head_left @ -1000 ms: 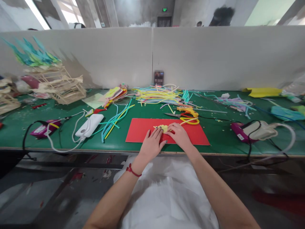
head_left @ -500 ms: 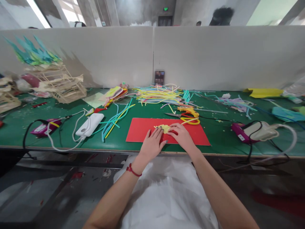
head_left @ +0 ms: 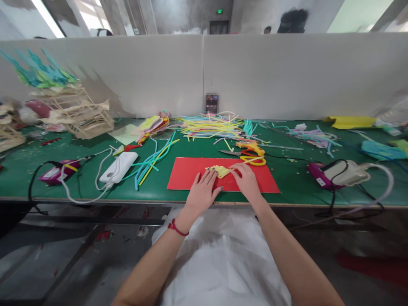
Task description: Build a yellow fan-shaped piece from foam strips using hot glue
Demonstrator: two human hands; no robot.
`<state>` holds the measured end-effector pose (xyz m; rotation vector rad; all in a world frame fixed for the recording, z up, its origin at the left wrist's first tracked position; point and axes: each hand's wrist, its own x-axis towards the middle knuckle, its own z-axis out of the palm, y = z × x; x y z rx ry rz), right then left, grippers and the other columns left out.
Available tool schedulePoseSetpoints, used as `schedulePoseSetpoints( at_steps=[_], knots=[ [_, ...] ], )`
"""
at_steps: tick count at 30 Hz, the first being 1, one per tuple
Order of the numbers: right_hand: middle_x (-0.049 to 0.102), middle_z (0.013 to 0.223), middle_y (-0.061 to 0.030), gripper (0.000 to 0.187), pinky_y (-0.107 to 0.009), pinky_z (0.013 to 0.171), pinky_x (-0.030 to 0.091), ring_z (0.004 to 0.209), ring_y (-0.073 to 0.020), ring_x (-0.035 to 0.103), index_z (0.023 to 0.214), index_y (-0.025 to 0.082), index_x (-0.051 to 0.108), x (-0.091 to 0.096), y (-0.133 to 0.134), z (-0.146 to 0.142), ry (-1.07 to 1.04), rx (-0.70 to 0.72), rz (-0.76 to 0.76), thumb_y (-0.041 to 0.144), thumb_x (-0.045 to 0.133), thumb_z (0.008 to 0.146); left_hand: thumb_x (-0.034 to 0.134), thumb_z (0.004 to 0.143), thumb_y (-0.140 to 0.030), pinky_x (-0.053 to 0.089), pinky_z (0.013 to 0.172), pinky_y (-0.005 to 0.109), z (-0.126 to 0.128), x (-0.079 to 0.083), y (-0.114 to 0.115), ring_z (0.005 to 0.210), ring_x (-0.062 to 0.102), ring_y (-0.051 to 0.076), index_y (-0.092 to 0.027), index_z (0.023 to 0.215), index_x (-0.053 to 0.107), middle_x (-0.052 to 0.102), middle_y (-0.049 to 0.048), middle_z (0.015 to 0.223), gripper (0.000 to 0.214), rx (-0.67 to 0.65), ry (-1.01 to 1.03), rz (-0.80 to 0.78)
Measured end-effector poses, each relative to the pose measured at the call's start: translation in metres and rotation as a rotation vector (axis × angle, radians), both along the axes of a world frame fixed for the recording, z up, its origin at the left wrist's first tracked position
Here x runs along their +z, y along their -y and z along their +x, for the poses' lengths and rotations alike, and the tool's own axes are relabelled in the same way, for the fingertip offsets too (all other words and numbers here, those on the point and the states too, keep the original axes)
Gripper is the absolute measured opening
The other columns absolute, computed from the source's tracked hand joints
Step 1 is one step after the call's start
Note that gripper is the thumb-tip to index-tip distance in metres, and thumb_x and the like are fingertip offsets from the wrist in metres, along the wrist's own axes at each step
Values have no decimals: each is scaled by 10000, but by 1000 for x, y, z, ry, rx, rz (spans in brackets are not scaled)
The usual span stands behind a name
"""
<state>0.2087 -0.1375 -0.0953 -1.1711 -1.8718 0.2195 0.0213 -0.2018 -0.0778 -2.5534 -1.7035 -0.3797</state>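
A small yellow woven piece [head_left: 220,171] lies on a red sheet [head_left: 188,174] on the green table. My left hand [head_left: 202,191] rests flat on the sheet with its fingers stretched out, the fingertips touching the piece's left side. My right hand [head_left: 247,180] lies just right of the piece, fingers bent down onto the sheet beside its right edge. Whether the right fingers pinch anything is hidden.
A yellow glue gun [head_left: 251,147] and scissors [head_left: 245,155] lie behind the sheet. Coloured strips [head_left: 210,125] are piled at the back; more strips [head_left: 153,161] and a white power bank [head_left: 118,167] lie left. Another glue gun [head_left: 338,174] lies right. Wooden frames [head_left: 76,112] stand far left.
My right hand has slid a little to the right, uncovering more of the yellow piece. My left hand stays put.
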Motion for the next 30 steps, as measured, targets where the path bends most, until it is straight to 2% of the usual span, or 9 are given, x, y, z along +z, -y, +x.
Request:
schedulePoseSetpoints(
  at_steps=[4,9,13,15,18,20,22,26,30],
  knots=[
    [673,974,-104,248,-439,884,477,945,-250,609,948,210,645,-1,0,1,-95,-91,-13,322,428,905,247,961,-453,271,1118,449,0,-1,-1,1379,295,230,-149,1424,329,352,111,1478,559,12,26,1],
    [683,985,-117,265,-380,782,518,882,-229,634,954,179,644,-1,-5,8,-241,-170,-69,359,465,876,279,958,-433,287,1117,431,-1,-3,-2,1393,261,240,-92,1424,301,297,136,1501,577,70,47,-2],
    [677,937,-118,277,-373,732,511,795,-222,617,929,171,654,14,-35,33,-130,-262,-3,350,454,860,280,957,-439,279,1122,434,-1,-3,-2,1386,275,246,-85,1413,319,312,125,1495,579,77,52,-18],
    [666,940,-148,274,-402,796,485,844,-244,609,908,142,661,26,-60,48,10,-364,8,304,447,850,285,956,-441,287,1120,437,-1,-3,-2,1385,278,245,-90,1412,322,314,125,1494,577,75,63,-10],
    [636,1022,-227,285,-456,849,440,1010,-327,568,919,86,669,39,-98,63,266,-584,-187,287,491,825,308,952,-441,296,1119,435,-1,-4,-3,1384,284,237,-93,1413,319,319,133,1490,578,76,75,-3],
    [621,1076,-253,365,-442,832,444,1035,-344,570,972,66,665,42,-118,67,355,-615,-459,370,528,825,318,950,-436,293,1123,427,-1,-5,-3,1382,288,234,-87,1415,315,316,130,1492,582,84,75,-15],
    [644,1028,-257,398,-408,811,451,987,-331,605,952,51,674,40,-130,67,366,-592,-556,407,553,820,322,949,-436,285,1128,421,-1,-6,-3,1383,287,231,-85,1417,312,316,122,1494,585,93,76,-24],
    [653,1047,-234,403,-367,830,439,1004,-301,614,987,58,661,31,-130,66,341,-561,-563,399,474,883,328,944,-443,279,1130,421,-1,-6,-4,1381,292,230,-106,1414,326,322,110,1492,578,94,83,-25],
    [594,1149,-267,463,-429,889,402,1092,-330,567,1130,18,566,28,-114,66,295,-644,-504,375,339,941,332,943,-442,262,1134,421,0,-4,-3,1386,279,239,-97,1415,326,298,112,1501,584,97,94,-52]
  ],
)
